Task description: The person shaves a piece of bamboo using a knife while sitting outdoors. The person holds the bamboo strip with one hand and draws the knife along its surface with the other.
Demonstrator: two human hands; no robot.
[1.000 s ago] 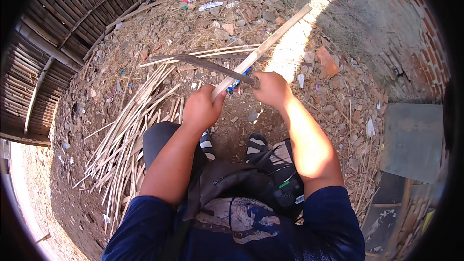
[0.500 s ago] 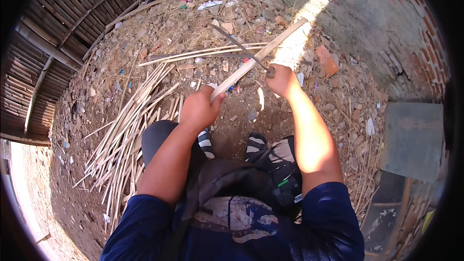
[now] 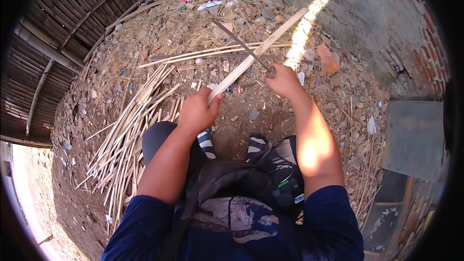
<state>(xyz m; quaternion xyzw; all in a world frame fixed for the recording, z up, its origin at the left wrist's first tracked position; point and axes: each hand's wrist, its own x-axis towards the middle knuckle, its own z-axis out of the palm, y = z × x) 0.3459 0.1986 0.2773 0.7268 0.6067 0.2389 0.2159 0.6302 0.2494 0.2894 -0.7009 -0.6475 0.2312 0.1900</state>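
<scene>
My left hand [image 3: 198, 111] is closed around the near end of a long, flat, pale strip of bamboo or wood [image 3: 234, 74]. The strip slants away from me toward the upper right. Wrapped round a short handle, my right hand [image 3: 284, 82] holds a long knife [image 3: 231, 35] with a dark, narrow blade. The blade points up and left and crosses the strip beyond its middle, making an X. Whether its edge bites into the strip, I cannot tell. Just left of my legs lies a loose heap of thin pale sticks [image 3: 128, 140].
Several long pale strips [image 3: 193, 54] lie across a dark bar [image 3: 232, 55] beyond my hands. Rubble, straw and litter cover the ground, with a broken brick [image 3: 328, 60] to the right. A bamboo wall [image 3: 38, 67] stands left, a worn brick wall [image 3: 386, 34] right, beside a grey panel [image 3: 413, 140].
The strip's far end has risen slightly, and the knife has shifted a little along with my right hand. A pale curled sliver seen between my hands and feet is no longer there.
</scene>
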